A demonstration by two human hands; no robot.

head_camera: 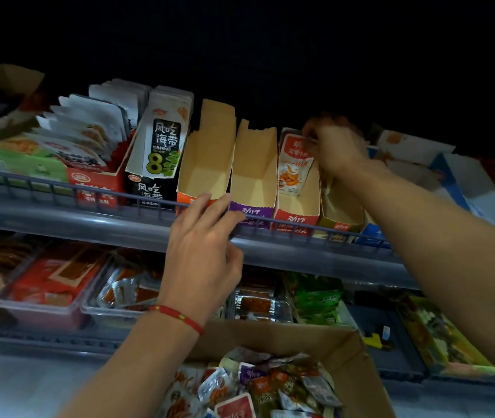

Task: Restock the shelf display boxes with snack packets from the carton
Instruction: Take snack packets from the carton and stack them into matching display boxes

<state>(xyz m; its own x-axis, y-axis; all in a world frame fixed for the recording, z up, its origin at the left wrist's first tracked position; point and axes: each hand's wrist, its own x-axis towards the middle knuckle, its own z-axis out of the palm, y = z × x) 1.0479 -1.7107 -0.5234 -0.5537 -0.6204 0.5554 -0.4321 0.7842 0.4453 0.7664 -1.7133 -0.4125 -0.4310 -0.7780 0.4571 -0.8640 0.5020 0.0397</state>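
Red snack packet [294, 164] standing upright at the back of the red display box [297, 217], and the right hand [335, 149] is on it, fingers curled over its top edge, pinching it there. That red box is the landmark on the upper shelf [89, 217]. Just left of it sits the purple display box [253, 188], showing bare cardboard inside, and left again the orange display box [207, 164], also showing only cardboard. Just right of the red box, a yellow display box [341, 214], partly hidden by the right forearm.

The left hand [202, 251] is down in front of the purple and orange boxes, fingers loosely bent, two fingertips [207, 198] resting at the front edge of the orange box and the wire rail; it holds nothing. A red string bracelet [176, 315] circles that wrist.

Further left of the red box, a black seaweed box [157, 164] packed with white packets. Well below the red box, at the bottom of the view, the open carton [357, 366] with a loose heap of mixed packets [258, 387] in red, purple and white.
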